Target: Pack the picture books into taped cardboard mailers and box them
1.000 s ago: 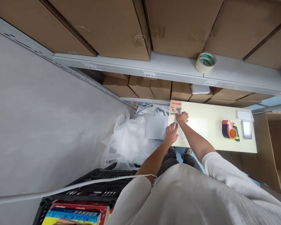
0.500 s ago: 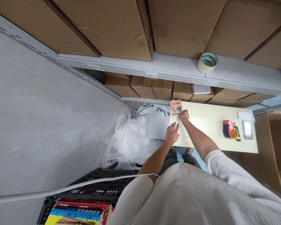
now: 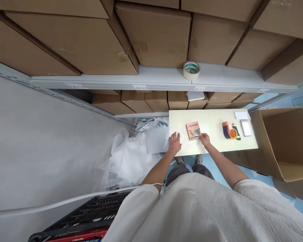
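My right hand [image 3: 204,139] pinches the lower right corner of a small pink booklet [image 3: 193,130] with a picture on its cover. The booklet lies at a slight tilt over the pale table [image 3: 214,116]. My left hand [image 3: 175,142] rests with spread fingers on the table's left end, next to a translucent white sheet [image 3: 157,140] that reaches past the edge. Right of the booklet, an orange and purple tape dispenser [image 3: 229,130] lies beside a black and yellow item [image 3: 236,132].
Cardboard boxes [image 3: 156,37] fill the shelf, with a tape roll [image 3: 191,70] at its edge. An open carton [image 3: 288,141] stands right of the table. White plastic wrap [image 3: 126,161] is heaped at the left, above a black crate [image 3: 91,208].
The view has swung to the right. My right hand has moved the booklet from the table's back left corner toward the middle and nearer to me. My left hand stays near the left edge.
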`<control>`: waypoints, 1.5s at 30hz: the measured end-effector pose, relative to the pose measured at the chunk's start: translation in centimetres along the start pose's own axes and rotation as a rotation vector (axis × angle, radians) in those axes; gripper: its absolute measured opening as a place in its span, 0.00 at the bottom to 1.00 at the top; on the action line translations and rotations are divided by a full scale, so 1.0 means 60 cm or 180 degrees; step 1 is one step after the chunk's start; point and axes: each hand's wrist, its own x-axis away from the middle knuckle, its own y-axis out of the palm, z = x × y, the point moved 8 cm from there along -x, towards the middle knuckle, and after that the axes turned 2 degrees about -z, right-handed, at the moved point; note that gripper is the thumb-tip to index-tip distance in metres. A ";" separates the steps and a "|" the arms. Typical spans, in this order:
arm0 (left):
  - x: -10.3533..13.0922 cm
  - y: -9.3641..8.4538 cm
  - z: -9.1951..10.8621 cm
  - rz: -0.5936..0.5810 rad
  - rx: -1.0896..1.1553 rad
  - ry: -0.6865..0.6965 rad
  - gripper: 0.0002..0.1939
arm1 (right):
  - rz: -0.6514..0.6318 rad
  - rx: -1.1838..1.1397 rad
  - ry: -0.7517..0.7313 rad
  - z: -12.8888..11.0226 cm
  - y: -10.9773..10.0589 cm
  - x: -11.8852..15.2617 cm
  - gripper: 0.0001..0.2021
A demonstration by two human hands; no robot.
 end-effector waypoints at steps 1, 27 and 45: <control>0.000 -0.002 0.002 0.0006 -0.0041 -0.0025 0.47 | 0.0045 0.0073 0.0072 0.018 -0.007 0.008 0.07; 0.018 0.050 0.168 -0.0196 -0.0094 0.1160 0.46 | 0.0637 0.0932 0.0501 0.088 -0.101 -0.042 0.16; 0.027 0.042 0.160 -0.0019 0.0483 0.1226 0.43 | -0.0422 0.1299 -0.0919 0.014 0.010 -0.006 0.18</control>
